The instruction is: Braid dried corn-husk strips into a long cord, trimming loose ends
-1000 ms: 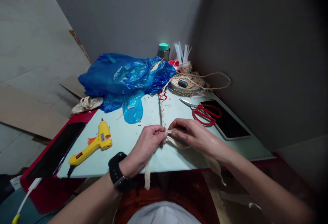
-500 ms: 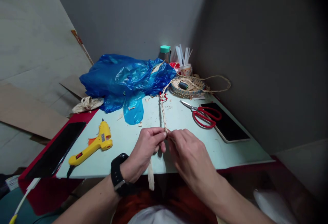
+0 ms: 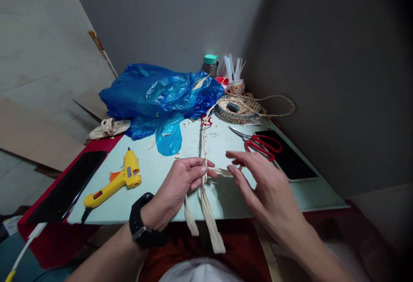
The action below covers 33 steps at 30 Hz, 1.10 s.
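Observation:
My left hand (image 3: 180,183), with a black watch on its wrist, pinches a pale braided cord (image 3: 205,144) at its near end between thumb and fingers. The cord runs away from me to a red tie (image 3: 207,121). Loose flat strands (image 3: 211,224) hang below the pinch over the table's front edge. One more strand (image 3: 221,171) points right, its far end passing by my right thumb. To the right of the cord hovers my right hand (image 3: 261,179), its thumb and fingers spread apart.
Left lie a yellow glue gun (image 3: 119,179) and a dark phone (image 3: 71,187). Right are red-handled scissors (image 3: 263,144) on a tablet (image 3: 293,157). Behind stand a blue plastic bag (image 3: 155,97), a woven basket (image 3: 241,108) holding a thread spool, a cup of glue sticks (image 3: 236,86) and a bottle (image 3: 210,63).
My right hand has moved right, away from the left hand, and its fingers have opened. Strands that were hidden now hang below and stretch right. My left hand keeps its pinch.

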{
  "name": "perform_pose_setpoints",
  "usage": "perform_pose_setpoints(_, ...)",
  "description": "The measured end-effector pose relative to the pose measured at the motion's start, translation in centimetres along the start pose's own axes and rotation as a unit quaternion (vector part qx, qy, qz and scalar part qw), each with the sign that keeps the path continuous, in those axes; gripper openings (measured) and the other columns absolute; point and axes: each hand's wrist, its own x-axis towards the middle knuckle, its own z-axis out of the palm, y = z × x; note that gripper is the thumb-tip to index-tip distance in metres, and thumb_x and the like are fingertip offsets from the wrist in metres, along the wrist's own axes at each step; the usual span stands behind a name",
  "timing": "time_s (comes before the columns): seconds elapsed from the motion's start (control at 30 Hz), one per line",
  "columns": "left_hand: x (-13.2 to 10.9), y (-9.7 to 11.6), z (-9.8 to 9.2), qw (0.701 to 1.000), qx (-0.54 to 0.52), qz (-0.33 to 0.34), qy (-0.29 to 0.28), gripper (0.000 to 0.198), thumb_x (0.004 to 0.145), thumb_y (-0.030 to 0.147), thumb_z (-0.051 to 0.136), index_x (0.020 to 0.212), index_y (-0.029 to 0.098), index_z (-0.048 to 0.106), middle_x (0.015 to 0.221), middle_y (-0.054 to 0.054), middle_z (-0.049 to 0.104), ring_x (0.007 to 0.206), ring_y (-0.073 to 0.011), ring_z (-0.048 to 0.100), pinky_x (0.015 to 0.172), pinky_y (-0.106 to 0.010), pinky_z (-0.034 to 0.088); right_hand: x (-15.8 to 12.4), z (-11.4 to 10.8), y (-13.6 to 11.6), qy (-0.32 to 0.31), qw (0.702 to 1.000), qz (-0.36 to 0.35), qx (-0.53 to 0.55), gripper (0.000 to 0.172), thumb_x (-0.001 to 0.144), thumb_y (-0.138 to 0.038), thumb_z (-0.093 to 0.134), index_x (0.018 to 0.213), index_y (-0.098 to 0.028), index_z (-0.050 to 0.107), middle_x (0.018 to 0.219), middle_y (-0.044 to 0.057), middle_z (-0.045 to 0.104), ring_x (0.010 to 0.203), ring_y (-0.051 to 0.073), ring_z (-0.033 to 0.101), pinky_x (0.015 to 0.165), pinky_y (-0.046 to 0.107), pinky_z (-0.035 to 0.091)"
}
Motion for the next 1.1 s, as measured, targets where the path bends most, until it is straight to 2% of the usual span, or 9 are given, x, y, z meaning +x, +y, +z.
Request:
perform_pose_setpoints(0.13,-0.4,0.0,0.1,1.0,-0.016,-0.016,0.012,0.024,0.078,0.025,0.065,0.099,0.014,0.062,0.075,-0.001,0.06,0.056,-0.0043,0.043,0.051,-0.015,0.029,1.8,1.4,0.2,-0.161,0.985,0.043,0.046,0.025,0.096,-0.03,0.039,0.114,-0.019,0.052,0.092,0.008,0.065,0.078,0.02,0.06,0.069,0.031,0.042)
perform_pose_setpoints(0.2,-0.6,0.0,0.2,0.999,-0.032,-0.024,0.016,0.03,0.076,0.025,0.067,0.103,0.018,0.057,0.075,0.002,0.057,0.063,-0.0063,0.05,0.058,-0.015,0.035,2.3,2.2,0.4,-0.21,0.972,0.07,0.078,0.027,0.097,-0.033,0.037,0.116,-0.02,0.05,0.085,0.005,0.064,0.073,0.018,0.059,0.065,0.028,0.04)
perform_pose_setpoints(0.33,-1.0,0.2,0.1,0.999,-0.026,-0.02,-0.004,0.04,0.076,0.027,0.067,0.111,0.022,0.047,0.082,0.001,0.06,0.07,-0.0096,0.055,0.065,-0.019,0.039,2.6,2.7,1.1,-0.2,0.967,0.1,0.117,0.025,0.096,-0.035,0.04,0.109,-0.019,0.054,0.08,0.003,0.063,0.075,0.017,0.058,0.066,0.027,0.037)
perform_pose_setpoints(0.47,-1.3,0.2,0.1,0.99,0.14,0.019,0.012,0.033,0.083,0.026,0.057,0.113,0.022,0.045,0.077,0.001,0.063,0.069,-0.0122,0.054,0.067,-0.023,0.038,2.4,3.0,1.8,-0.207,0.963,0.095,0.145,0.026,0.092,-0.034,0.046,0.076,-0.017,0.057,0.068,0.0,0.056,0.064,0.014,0.049,0.06,0.025,0.033)
perform_pose_setpoints(0.63,-1.9,0.3,0.4,0.92,0.379,0.076,0.055,0.022,0.089,0.023,0.047,0.111,0.021,0.051,0.076,-0.001,0.068,0.073,-0.0171,0.057,0.07,-0.026,0.037,1.4,4.0,2.1,-0.166,0.955,0.126,0.21,0.027,0.09,-0.034,0.049,0.073,-0.016,0.06,0.06,-0.002,0.05,0.057,0.011,0.043,0.055,0.024,0.031)
perform_pose_setpoints(0.73,-2.5,0.4,0.5,0.882,0.45,0.111,0.082,0.016,0.09,0.024,0.045,0.096,0.021,0.059,0.075,-0.002,0.068,0.068,-0.0182,0.059,0.064,-0.026,0.035,1.0,4.4,2.0,-0.142,0.945,0.144,0.255,0.025,0.089,-0.033,0.05,0.073,-0.017,0.06,0.057,-0.003,0.051,0.055,0.011,0.044,0.054,0.023,0.032)
perform_pose_setpoints(0.87,-2.9,0.7,0.5,0.827,0.524,0.163,0.119,0.023,0.09,0.025,0.046,0.074,0.021,0.063,0.067,-0.003,0.064,0.059,-0.0171,0.055,0.061,-0.027,0.032,1.0,4.4,1.7,-0.131,0.937,0.153,0.285,0.023,0.088,-0.031,0.051,0.074,-0.016,0.061,0.058,-0.002,0.057,0.057,0.012,0.049,0.057,0.023,0.036)
perform_pose_setpoints(0.97,-3.1,0.6,1.2,0.795,0.55,0.21,0.144,0.022,0.089,0.023,0.048,0.072,0.021,0.063,0.069,-0.004,0.064,0.062,-0.0177,0.056,0.063,-0.028,0.033,1.1,4.6,1.7,-0.133,0.934,0.149,0.296,0.024,0.088,-0.03,0.051,0.072,-0.016,0.062,0.062,0.0,0.061,0.06,0.013,0.052,0.06,0.023,0.037)
perform_pose_setpoints(1.1,-3.8,-1.1,3.3,0.717,0.637,0.245,0.142,0.02,0.085,0.013,0.046,0.08,0.017,0.065,0.07,-0.008,0.062,0.062,-0.0202,0.056,0.057,-0.03,0.032,1.1,4.5,2.2,-0.126,0.92,0.171,0.331,0.023,0.085,-0.032,0.056,0.073,-0.015,0.065,0.062,0.0,0.058,0.06,0.012,0.049,0.057,0.023,0.035)
